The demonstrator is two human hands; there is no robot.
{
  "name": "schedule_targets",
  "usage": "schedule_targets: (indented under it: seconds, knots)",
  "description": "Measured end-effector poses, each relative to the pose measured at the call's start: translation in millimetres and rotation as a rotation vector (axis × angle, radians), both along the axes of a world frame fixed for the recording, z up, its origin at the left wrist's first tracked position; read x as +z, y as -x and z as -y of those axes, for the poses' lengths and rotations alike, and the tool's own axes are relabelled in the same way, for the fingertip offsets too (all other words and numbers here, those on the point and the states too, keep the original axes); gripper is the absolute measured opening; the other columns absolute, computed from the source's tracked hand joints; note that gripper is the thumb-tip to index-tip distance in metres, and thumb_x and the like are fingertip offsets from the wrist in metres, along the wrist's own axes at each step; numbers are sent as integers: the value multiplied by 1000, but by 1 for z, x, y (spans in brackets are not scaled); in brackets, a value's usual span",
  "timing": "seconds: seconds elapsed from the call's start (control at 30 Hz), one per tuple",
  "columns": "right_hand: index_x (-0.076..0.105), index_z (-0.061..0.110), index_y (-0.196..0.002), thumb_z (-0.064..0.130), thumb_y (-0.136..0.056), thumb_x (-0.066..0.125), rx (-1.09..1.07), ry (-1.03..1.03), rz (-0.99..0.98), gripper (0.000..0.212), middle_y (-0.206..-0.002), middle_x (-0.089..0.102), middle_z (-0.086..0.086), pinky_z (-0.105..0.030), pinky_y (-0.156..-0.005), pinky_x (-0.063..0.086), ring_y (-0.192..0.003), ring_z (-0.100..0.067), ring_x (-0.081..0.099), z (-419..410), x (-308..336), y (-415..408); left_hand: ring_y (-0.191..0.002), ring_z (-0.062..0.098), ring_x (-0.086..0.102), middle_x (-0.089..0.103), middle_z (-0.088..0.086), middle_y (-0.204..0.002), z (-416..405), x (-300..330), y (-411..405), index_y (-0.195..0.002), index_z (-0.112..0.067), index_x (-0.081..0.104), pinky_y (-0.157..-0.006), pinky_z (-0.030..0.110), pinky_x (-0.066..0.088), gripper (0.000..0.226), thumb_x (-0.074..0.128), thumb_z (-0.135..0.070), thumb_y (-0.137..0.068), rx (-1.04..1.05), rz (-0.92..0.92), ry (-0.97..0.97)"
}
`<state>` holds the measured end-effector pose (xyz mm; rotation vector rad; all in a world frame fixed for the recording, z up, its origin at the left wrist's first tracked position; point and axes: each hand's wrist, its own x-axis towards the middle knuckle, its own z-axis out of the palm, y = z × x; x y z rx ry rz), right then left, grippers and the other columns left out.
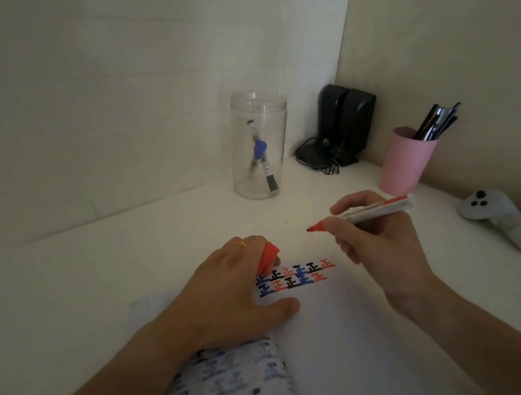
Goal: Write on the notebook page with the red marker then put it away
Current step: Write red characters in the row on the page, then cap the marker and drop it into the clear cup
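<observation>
The open notebook point(340, 340) lies in front of me, its right page bearing two short rows of black, blue and red characters near the top. My right hand point(378, 242) holds the uncapped red marker point(359, 213) above the page's top edge, tip pointing left and lifted off the paper. My left hand point(230, 289) rests on the notebook's fold, pinning the pages, with the red cap point(268, 257) tucked between its fingers.
A clear plastic jar point(258, 145) holding a blue and a black marker stands at the back. A pink cup point(405, 159) with pens is to the right, black speakers point(340, 124) in the corner, and a white controller point(499, 218) at the far right.
</observation>
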<state>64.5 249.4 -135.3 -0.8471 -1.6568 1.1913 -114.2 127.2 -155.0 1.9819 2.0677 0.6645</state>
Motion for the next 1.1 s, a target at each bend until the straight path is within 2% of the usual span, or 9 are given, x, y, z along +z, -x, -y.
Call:
schedule_targets:
  seconds: [0.13,0.23,0.3,0.37,0.47,0.63,0.97,1.03,1.1]
  knots:
    - [76,11,-97,10,-87,73,7,43,-140,11,-79,78,-10,-33,-57,54,-71,-21,72,2,-2,12,-99,18,58,64,-3,-107,5,-3,1,-111,-23,56,-87,40,50,40,36,-53,-93,123,245,-211]
    - [78,10,-102,7,-93,65,76,82,-215,16,-89,81,-14,-34,-64,58,-86,-28,77,7,-11,11,-74,19,57,61,1,-82,2,-1,8,-94,-20,50,-68,34,45,23,32,-31,-104,184,161,-362]
    - [76,8,-104,7,-93,65,111,76,-215,15,-89,81,-14,-32,-67,60,-84,-26,78,6,-12,8,-70,13,57,62,-4,-82,-2,-1,13,-103,-22,51,-65,28,45,17,37,-32,-106,206,66,-382]
    - [76,6,-99,3,-91,67,127,85,-238,12,-82,80,-15,-33,-65,58,-75,-24,76,3,-14,8,-76,8,56,63,-9,-94,-6,-5,18,-114,-24,55,-69,22,44,18,44,-34,-104,203,-8,-396]
    - [80,9,-90,0,-88,69,134,52,-236,15,-72,75,-15,-33,-60,54,-65,-23,68,2,-17,9,-85,7,55,62,-8,-107,-9,-9,18,-119,-25,58,-76,22,45,21,48,-34,-102,171,-39,-385]
    - [80,6,-90,-2,-87,70,153,56,-244,14,-70,74,-16,-35,-59,53,-63,-24,67,0,-19,7,-85,7,54,60,-8,-107,-9,-7,19,-120,-26,58,-74,16,40,22,48,-33,-102,155,-36,-395]
    - [78,7,-93,3,-87,72,247,100,-192,10,-75,77,-15,-29,-63,55,-69,-25,71,1,-19,6,-83,8,52,55,-12,-100,-7,-3,21,-124,-25,58,-74,20,43,24,47,-31,-104,79,-40,-422]
    - [74,6,-92,6,-84,75,260,100,-187,8,-76,77,-15,-28,-62,55,-69,-26,72,3,-17,6,-80,7,51,53,-14,-96,-6,-2,20,-124,-24,59,-73,20,43,25,47,-31,-104,61,-41,-423]
    - [71,6,-89,15,-77,78,281,104,-181,16,-76,77,-15,-28,-61,55,-68,-25,71,6,-16,6,-79,10,52,53,-14,-94,-6,0,17,-124,-24,60,-72,21,45,26,48,-30,-103,38,-37,-420]
